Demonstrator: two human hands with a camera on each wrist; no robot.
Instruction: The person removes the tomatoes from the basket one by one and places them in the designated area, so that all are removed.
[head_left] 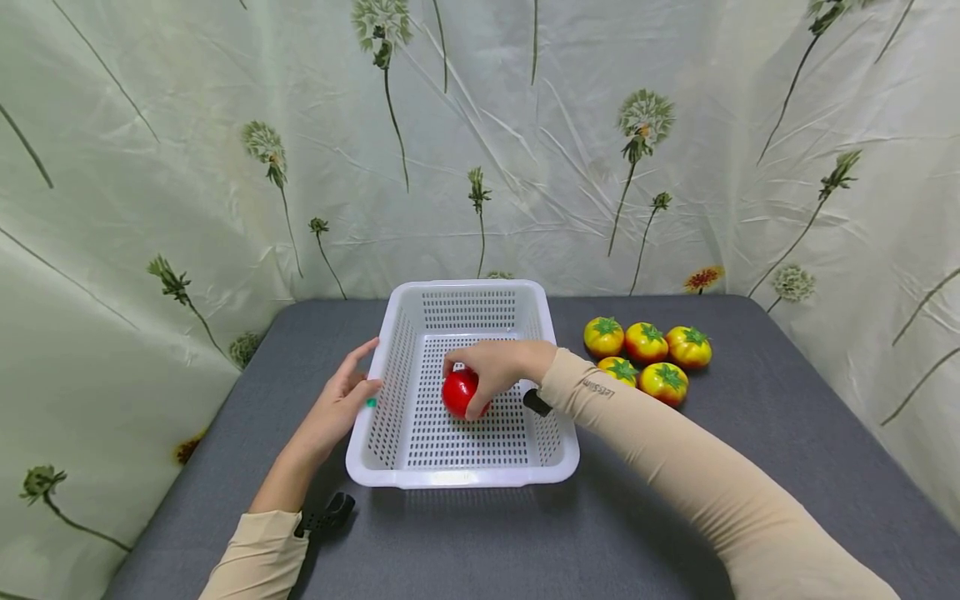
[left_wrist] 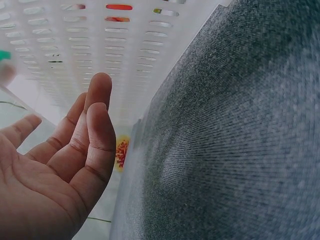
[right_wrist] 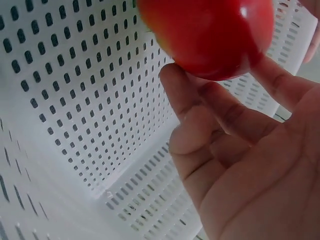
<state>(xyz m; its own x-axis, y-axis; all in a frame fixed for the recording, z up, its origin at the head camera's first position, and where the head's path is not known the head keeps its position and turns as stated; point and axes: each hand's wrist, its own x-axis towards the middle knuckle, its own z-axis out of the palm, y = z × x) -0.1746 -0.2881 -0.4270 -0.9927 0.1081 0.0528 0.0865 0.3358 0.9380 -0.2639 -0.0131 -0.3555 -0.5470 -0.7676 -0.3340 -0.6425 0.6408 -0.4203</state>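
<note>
A white perforated plastic basket (head_left: 468, 478) stands on the dark grey table. Inside it my right hand (head_left: 501, 367) grips a shiny red tomato (head_left: 459, 393) between thumb and fingers. Seen from the right wrist, the tomato (right_wrist: 210, 35) has a yellowish patch on one side, and the fingers (right_wrist: 225, 112) hold it from below and the side. My left hand (head_left: 341, 406) is at the basket's left rim, thumb by a small green mark (head_left: 371, 402). The left wrist view shows its fingers (left_wrist: 100, 135) loosely extended beside the slotted wall.
Right of the basket, several yellow-and-red tomatoes (head_left: 647, 342) with green leafy tops sit grouped on the table (head_left: 780, 467). A pale cloth (head_left: 525, 167) printed with dandelions hangs behind and at the sides. The basket's raised walls surround my right hand.
</note>
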